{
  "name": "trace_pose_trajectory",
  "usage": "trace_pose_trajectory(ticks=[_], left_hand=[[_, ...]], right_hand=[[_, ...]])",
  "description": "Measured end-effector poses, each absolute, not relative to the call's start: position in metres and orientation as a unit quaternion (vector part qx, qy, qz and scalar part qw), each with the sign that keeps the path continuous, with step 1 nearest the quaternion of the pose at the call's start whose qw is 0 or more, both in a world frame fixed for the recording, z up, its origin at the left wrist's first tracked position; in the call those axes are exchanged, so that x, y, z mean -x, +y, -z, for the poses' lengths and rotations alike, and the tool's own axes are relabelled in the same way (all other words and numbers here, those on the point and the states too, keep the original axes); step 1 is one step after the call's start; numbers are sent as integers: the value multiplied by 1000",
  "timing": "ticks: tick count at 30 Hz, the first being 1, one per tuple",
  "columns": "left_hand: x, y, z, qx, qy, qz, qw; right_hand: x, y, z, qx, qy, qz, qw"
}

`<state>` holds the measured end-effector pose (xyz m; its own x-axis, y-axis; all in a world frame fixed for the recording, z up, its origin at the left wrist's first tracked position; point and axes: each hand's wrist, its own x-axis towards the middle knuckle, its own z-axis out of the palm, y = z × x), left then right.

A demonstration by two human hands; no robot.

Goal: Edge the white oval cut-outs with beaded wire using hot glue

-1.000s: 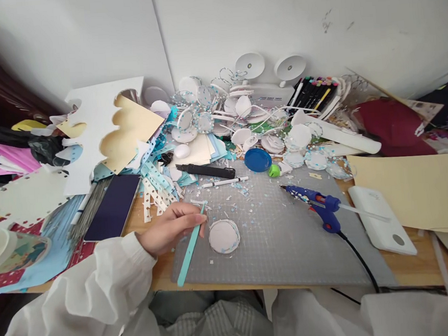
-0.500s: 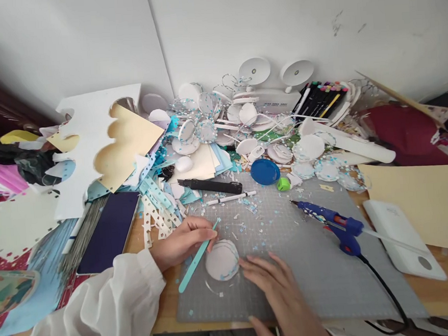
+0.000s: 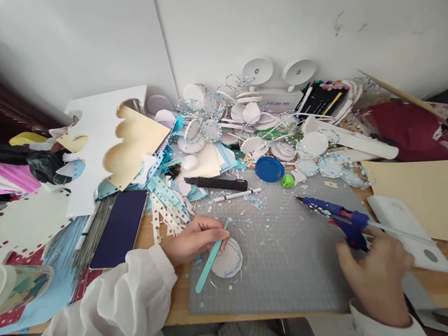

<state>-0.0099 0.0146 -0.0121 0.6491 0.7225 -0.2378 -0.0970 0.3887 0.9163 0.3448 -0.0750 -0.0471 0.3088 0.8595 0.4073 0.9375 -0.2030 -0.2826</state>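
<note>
Disc [image 3: 229, 262], white with small blue bits along its edge, lies flat on the grey mat [image 3: 280, 266] in the lower middle of the frame. The left hand [image 3: 198, 236] is just above and left of it, thumb and fingers closed on a teal tool [image 3: 207, 272]. That tool slants from lower left to upper right, passing across the disc's left side as seen here, its thin tip showing a tiny blue piece beyond the thumb.

At the right of the frame, the right hand [image 3: 384, 264] is at the handle of a blue glue gun [image 3: 332, 212]. Thumb and fingers are spread to either side of the handle; blur hides the contact, so I cannot tell whether they have hold of it. The gun's nozzle faces upper left, and a pale glue stick [image 3: 389, 229] juts from its back, over a white slab [image 3: 393, 208].

Small scraps dot the mat above the disc. Near its top edge lie a white pen [image 3: 237, 194], a black cutter [image 3: 217, 183], a blue lid [image 3: 269, 170] and a small green item [image 3: 288, 181]. A dark phone [image 3: 119, 229] rests left of centre, and paper strips [image 3: 165, 205] lie between it and the cutter.
</note>
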Motion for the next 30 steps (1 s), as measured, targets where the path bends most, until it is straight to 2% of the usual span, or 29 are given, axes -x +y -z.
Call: trace_pose_trajectory(ticks=[2,4,12,16,19,25,30], left_hand=[[9,15,10,-469,324,-296,767],[9,15,8,-466,328,-317,758],[7,13,9,-474,350,-328,739],[6,12,11,-474,345,-322,743],[8,12,13,-475,347,-321,743],[13,14,19,-506,354,-271,739],[15,16,19,-533,314,-265,739]], right_hand=[[-343,-62,47,771,-594,127,191],[-338,-52,45,759,-612,138,175],[-305,-36,1,820,-485,53,299],[-269,-14,-11,755,-525,-50,389],[-243,2,-3,712,-571,-93,397],[-224,4,22,683,-600,-96,407],[-228,-3,23,677,-622,-81,386]])
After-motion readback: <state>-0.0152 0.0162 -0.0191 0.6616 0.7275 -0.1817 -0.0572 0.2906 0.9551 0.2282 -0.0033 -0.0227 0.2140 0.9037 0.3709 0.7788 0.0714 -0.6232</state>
